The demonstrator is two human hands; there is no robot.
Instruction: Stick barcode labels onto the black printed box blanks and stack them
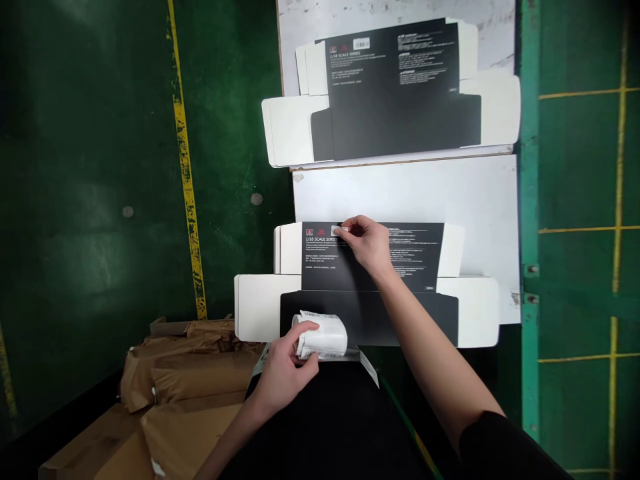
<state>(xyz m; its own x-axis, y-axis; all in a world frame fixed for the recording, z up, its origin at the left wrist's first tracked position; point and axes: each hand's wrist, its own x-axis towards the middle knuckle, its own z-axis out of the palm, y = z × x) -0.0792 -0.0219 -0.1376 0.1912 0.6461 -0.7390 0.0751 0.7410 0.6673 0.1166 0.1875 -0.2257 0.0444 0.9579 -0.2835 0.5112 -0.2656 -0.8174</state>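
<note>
My left hand (293,363) is closed around a roll of white labels (327,335) over the lower edge of the near flat box sheet. My right hand (369,243) pinches a small white label (339,231) against the top part of that sheet, just right of the red logos. The near box sheet (370,313) is black with white side flaps, unfolded, and more sheets show under its left edge. Farther off, another black box sheet (400,120) lies flat, with a white barcode label (361,43) stuck near its top.
Both sheets lie on white boards (400,190) with a gap between them. A green metal rail (530,200) runs along the right side. Brown paper-wrapped packages (200,380) are stacked at the lower left. The green floor (100,133) has yellow lines.
</note>
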